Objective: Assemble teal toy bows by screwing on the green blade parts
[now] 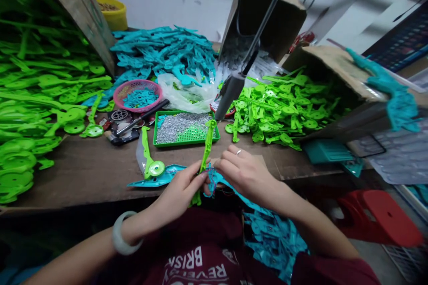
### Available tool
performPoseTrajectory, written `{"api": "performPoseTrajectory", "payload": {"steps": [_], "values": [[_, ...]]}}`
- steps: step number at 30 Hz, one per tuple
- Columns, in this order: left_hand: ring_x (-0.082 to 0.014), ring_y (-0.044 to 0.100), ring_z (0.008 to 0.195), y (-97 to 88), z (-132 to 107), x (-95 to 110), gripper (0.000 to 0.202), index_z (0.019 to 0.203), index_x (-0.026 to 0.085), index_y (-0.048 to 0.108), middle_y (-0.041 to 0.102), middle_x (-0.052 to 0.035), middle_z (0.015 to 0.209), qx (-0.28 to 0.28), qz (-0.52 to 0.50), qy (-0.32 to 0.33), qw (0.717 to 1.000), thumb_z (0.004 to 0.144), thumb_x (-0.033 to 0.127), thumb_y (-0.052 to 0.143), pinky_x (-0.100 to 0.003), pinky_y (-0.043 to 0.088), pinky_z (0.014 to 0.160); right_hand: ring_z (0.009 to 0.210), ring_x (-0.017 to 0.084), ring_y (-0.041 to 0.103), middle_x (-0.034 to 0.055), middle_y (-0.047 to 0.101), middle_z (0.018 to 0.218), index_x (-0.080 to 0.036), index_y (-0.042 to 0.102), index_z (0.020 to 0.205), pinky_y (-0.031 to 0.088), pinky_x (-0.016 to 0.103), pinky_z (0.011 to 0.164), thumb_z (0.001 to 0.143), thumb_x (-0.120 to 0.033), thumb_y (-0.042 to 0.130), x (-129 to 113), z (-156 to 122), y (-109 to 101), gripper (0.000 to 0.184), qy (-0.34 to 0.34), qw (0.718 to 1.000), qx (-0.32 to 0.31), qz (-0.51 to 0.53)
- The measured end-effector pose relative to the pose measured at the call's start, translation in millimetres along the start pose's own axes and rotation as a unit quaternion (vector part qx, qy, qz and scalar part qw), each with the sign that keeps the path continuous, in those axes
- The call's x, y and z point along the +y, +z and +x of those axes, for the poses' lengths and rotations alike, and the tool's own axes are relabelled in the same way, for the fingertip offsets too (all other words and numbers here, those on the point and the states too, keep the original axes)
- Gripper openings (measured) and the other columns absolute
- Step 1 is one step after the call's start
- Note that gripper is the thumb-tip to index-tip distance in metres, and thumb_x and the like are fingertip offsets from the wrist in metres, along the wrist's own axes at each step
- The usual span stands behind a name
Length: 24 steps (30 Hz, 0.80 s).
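My left hand (pixel 185 182) is closed around a long bright green plastic part (pixel 208 140), which stands nearly upright at the table's front edge. Beside it my right hand (pixel 242 169) has its fingers curled together against a small blue piece (pixel 211 180) with thin reddish wires. What lies between the right fingertips is hidden. Under and beyond my hands stretches a long blue plastic part (pixel 169 177). On its left end rests another green part with a round disc (pixel 155 168), next to a greyish translucent blade (pixel 141 156).
A green tray (pixel 187 143) of small metal pieces lies ahead. Above it hangs a grey electric screwdriver (pixel 230 93). Heaps of green parts (pixel 277 107) and blue parts (pixel 163 51) surround a pink basket (pixel 117 101). A red stool (pixel 381 218) stands at right.
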<state>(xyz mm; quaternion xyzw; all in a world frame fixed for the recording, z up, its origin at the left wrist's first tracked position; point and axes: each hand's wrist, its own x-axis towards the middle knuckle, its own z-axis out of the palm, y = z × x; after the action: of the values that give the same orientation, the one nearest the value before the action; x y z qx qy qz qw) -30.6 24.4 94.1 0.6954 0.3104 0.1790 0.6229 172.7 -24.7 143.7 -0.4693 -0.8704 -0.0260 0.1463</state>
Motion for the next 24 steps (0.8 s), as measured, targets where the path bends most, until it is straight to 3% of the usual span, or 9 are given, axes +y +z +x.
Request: {"api": "performPoseTrajectory", "payload": {"steps": [2,7,11,14,18,21,24], "values": [[-0.0165,0.062,0.075,-1.3,-3,3,0.024,0.113,0.022,0.055,0.064,0.0019,0.079,-0.038,-0.032,-0.019,0.999,0.101,0.040,0.045,-0.029,0.045,0.078,0.082,0.020,0.048,0.0078,0.061,0.086,-0.015,0.059,0.091,0.040,0.032,0.071,0.100,-0.018,0.051,10,3,-5,0.013,-0.013,0.999,-0.018,-0.029],[-0.0148,0.063,0.076,0.8,-6,4,0.012,0.097,0.020,0.055,0.064,0.0009,0.074,-0.096,-0.121,-0.054,0.987,0.097,0.026,0.044,-0.028,0.048,0.080,0.065,0.014,0.042,0.0018,0.057,0.079,-0.016,0.056,0.093,0.025,0.028,0.054,0.099,-0.016,0.051,15,6,6,0.008,0.017,0.998,-0.067,0.001],[-0.0125,0.059,0.053,2.9,-5,4,0.021,0.093,0.019,0.052,0.058,0.0034,0.062,-0.135,-0.218,-0.093,0.962,0.098,0.037,0.043,-0.027,0.051,0.062,0.071,0.014,0.046,0.0041,0.057,0.084,-0.015,0.059,0.097,0.028,0.027,0.057,0.101,-0.017,0.046,15,4,17,0.014,0.018,0.999,-0.028,0.033],[-0.0118,0.057,0.046,2.8,0,5,0.033,0.097,0.020,0.051,0.061,0.0029,0.064,-0.130,-0.232,-0.097,0.959,0.100,0.052,0.042,-0.027,0.052,0.055,0.070,0.013,0.046,0.0039,0.055,0.082,-0.014,0.061,0.099,0.035,0.026,0.060,0.102,-0.017,0.045,15,2,21,0.017,0.030,0.995,0.038,0.083],[-0.0120,0.060,0.050,1.2,7,7,0.030,0.101,0.019,0.054,0.068,-0.0004,0.076,-0.077,-0.207,-0.090,0.971,0.098,0.049,0.047,-0.027,0.053,0.055,0.068,0.011,0.052,0.0013,0.057,0.077,-0.014,0.062,0.098,0.040,0.023,0.061,0.100,-0.016,0.051,11,3,22,0.011,0.078,0.974,0.104,0.184],[-0.0132,0.061,0.055,0.4,10,8,0.028,0.092,0.017,0.058,0.065,-0.0003,0.065,-0.067,-0.155,-0.084,0.982,0.097,0.041,0.045,-0.024,0.050,0.055,0.072,0.011,0.057,0.0014,0.062,0.080,-0.016,0.062,0.094,0.044,0.023,0.065,0.099,-0.017,0.055,14,3,21,0.009,0.110,0.963,0.082,0.233],[-0.0120,0.057,0.049,0.8,9,6,0.034,0.083,0.017,0.058,0.060,0.0010,0.054,-0.087,-0.112,-0.085,0.986,0.100,0.040,0.039,-0.023,0.047,0.053,0.074,0.012,0.058,0.0025,0.063,0.082,-0.015,0.065,0.095,0.045,0.023,0.065,0.099,-0.021,0.056,24,2,16,0.012,0.079,0.966,0.029,0.243]]}}
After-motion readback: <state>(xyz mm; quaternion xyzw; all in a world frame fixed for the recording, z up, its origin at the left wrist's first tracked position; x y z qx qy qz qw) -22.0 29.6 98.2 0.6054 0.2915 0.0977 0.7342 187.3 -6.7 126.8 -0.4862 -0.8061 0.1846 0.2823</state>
